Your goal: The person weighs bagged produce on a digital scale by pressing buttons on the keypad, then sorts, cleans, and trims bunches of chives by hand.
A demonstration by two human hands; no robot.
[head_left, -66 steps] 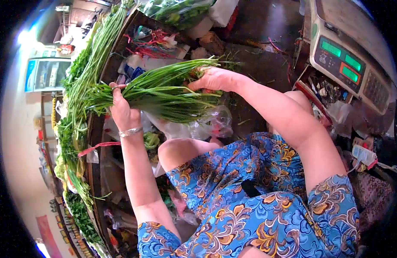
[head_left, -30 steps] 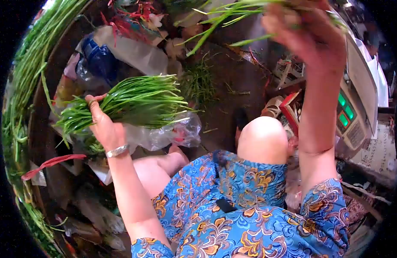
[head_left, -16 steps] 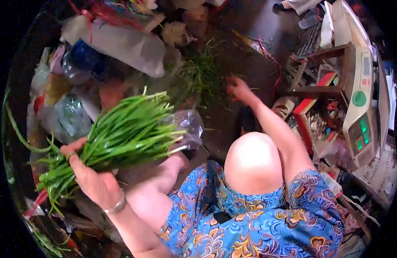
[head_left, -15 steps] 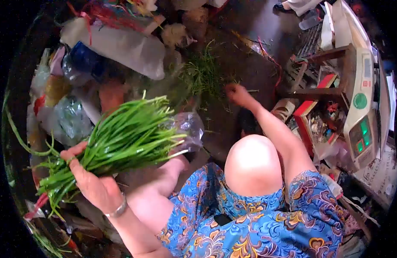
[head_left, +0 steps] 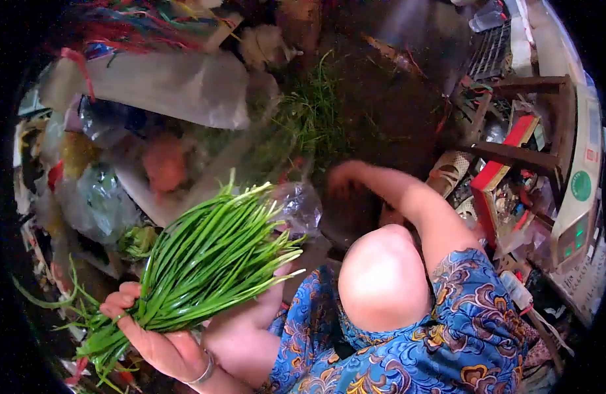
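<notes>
My left hand [head_left: 148, 335] is wrapped round a thick bunch of chives [head_left: 214, 259] close to its leafy end. The pale cut ends of the stalks fan out up and to the right, above my left leg. In front of my raised knee hovers my right hand [head_left: 345, 178], smeared by motion, so its fingers cannot be made out. A heap of loose green stalks [head_left: 316, 111] lies on the dark floor beyond that hand. Between the bunch and my right hand sits a crumpled clear plastic bag [head_left: 299, 207].
At the right stand a wooden frame [head_left: 519, 154], a red-edged box [head_left: 490, 203] of small scraps and a scale [head_left: 582, 184] with green digits. A woven shoe [head_left: 450, 172] is beside them. Plastic bags [head_left: 99, 203], a pale sheet [head_left: 165, 85] and red ties [head_left: 132, 33] crowd the left.
My right hand has drawn back toward my knee and left, away from the loose stalks. The bunch in my left hand sits slightly lower and further right as the view shifts.
</notes>
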